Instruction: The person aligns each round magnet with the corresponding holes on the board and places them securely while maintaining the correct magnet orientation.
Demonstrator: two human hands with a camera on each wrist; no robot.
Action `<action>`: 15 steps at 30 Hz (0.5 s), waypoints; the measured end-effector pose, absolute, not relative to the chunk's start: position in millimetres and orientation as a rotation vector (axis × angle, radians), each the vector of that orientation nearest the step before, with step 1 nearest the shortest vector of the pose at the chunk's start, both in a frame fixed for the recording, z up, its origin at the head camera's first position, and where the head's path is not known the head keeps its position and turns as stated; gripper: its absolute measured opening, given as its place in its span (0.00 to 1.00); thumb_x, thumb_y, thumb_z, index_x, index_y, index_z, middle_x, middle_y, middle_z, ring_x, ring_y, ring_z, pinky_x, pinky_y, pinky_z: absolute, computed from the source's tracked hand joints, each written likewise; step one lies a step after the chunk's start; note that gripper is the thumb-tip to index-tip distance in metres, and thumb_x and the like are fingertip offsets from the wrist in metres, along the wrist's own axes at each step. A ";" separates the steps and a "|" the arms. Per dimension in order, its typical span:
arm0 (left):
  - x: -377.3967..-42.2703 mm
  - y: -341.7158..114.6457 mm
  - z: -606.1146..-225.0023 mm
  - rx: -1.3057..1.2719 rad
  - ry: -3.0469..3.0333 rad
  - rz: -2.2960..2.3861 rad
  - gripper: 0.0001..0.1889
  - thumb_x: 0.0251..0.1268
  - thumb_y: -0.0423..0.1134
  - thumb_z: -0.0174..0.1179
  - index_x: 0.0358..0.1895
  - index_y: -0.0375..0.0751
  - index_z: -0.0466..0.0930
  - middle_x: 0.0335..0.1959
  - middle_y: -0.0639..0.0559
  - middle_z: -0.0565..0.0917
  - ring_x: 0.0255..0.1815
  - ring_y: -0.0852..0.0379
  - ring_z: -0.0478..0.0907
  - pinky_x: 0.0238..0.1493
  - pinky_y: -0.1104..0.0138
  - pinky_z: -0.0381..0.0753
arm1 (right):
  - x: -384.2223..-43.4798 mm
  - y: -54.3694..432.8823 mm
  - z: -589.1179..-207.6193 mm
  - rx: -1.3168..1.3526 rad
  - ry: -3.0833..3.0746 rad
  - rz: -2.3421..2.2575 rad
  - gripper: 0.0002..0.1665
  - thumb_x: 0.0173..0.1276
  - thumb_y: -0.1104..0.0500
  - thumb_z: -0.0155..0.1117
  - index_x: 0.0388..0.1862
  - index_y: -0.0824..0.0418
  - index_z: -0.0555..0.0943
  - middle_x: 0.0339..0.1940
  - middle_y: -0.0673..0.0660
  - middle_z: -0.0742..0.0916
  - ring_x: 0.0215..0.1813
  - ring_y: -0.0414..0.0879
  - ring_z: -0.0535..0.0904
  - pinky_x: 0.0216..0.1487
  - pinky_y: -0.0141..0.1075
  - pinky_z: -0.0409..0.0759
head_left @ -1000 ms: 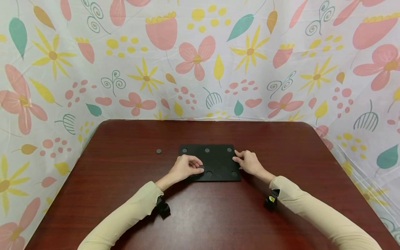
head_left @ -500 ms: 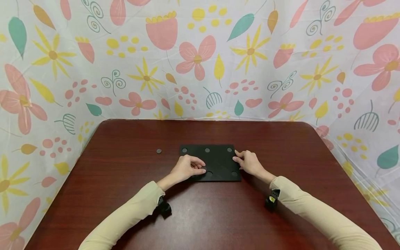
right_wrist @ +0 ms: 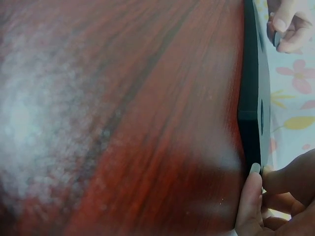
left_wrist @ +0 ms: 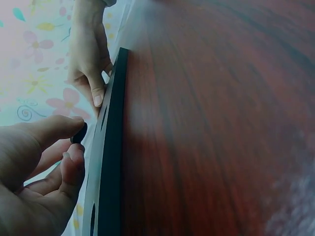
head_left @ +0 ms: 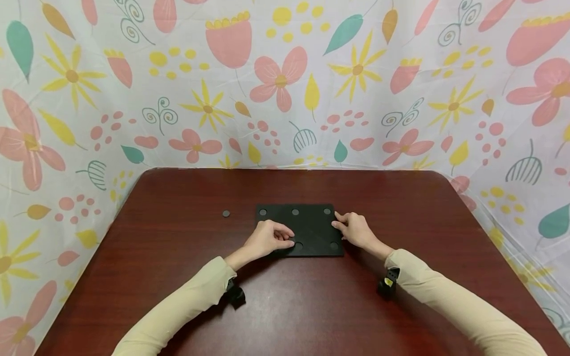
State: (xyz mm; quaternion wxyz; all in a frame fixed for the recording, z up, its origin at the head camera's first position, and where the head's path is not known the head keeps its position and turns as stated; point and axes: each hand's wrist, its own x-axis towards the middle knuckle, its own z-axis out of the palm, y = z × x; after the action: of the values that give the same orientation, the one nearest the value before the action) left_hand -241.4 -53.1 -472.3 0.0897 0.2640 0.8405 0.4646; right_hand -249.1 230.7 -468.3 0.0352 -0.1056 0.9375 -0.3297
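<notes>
A flat black board (head_left: 313, 228) with round recesses lies on the table. Three round spots show along its far edge, and two recesses show on the near side; the near-left part is covered by my left hand (head_left: 266, 238). Between thumb and fingertips that hand pinches a small dark disc (left_wrist: 78, 133), held just above the board's surface, near the middle recess (head_left: 299, 245) of the near row. My right hand (head_left: 355, 230) grips the board's right edge, thumb and fingers at the rim, as the right wrist view also shows. Another small grey disc (head_left: 226, 213) lies left of the board.
The reddish-brown wooden table (head_left: 285, 306) extends around the board on all sides. Behind it and at both sides hangs a white cloth (head_left: 285, 138) with a flower print. A black wrist camera (head_left: 235, 295) hangs under the left forearm.
Over the last second my left hand has shifted slightly right over the board with the disc. My right hand stays at the board's edge. The head view has tilted a little.
</notes>
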 end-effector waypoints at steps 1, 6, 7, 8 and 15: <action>-241.4 -52.6 -471.9 0.799 2.497 1.381 0.09 0.57 0.37 0.70 0.40 0.39 0.88 0.31 0.51 0.86 0.29 0.64 0.79 0.34 0.73 0.80 | -249.2 230.7 -467.9 -0.323 2.883 -1.013 0.26 0.72 0.62 0.58 0.64 0.74 0.71 0.59 0.76 0.77 0.21 0.45 0.82 0.23 0.31 0.79; -241.6 -49.1 -470.7 0.812 2.494 1.358 0.09 0.56 0.36 0.70 0.40 0.39 0.88 0.30 0.52 0.86 0.28 0.64 0.79 0.32 0.73 0.79 | -250.3 230.1 -467.4 -0.314 2.893 -1.004 0.25 0.72 0.62 0.58 0.64 0.74 0.71 0.59 0.75 0.77 0.20 0.45 0.81 0.23 0.32 0.79; -241.5 -48.4 -470.9 0.806 2.493 1.352 0.09 0.56 0.36 0.70 0.40 0.39 0.88 0.30 0.52 0.86 0.28 0.64 0.78 0.32 0.74 0.79 | -250.4 229.8 -467.8 -0.312 2.894 -1.003 0.25 0.72 0.62 0.58 0.64 0.74 0.71 0.59 0.75 0.77 0.20 0.44 0.81 0.23 0.32 0.79; -241.5 -47.7 -471.2 0.801 2.494 1.345 0.09 0.56 0.36 0.70 0.40 0.39 0.88 0.29 0.52 0.86 0.28 0.64 0.78 0.32 0.74 0.78 | -250.5 229.7 -467.9 -0.307 2.895 -1.003 0.25 0.72 0.62 0.59 0.64 0.74 0.72 0.59 0.75 0.77 0.20 0.44 0.81 0.23 0.32 0.79; -241.1 -45.0 -474.8 0.830 2.496 1.318 0.08 0.56 0.35 0.70 0.39 0.39 0.88 0.29 0.51 0.86 0.27 0.64 0.78 0.32 0.75 0.78 | -250.2 230.2 -469.1 -0.307 2.898 -1.005 0.25 0.72 0.62 0.58 0.63 0.74 0.72 0.60 0.74 0.77 0.19 0.44 0.81 0.23 0.32 0.78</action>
State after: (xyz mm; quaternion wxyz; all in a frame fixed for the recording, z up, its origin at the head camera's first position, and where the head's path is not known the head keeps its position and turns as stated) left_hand -241.1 -45.0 -474.8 0.0996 0.2808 0.8441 0.4458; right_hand -250.2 230.2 -469.1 0.0296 -0.0994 0.9397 -0.3260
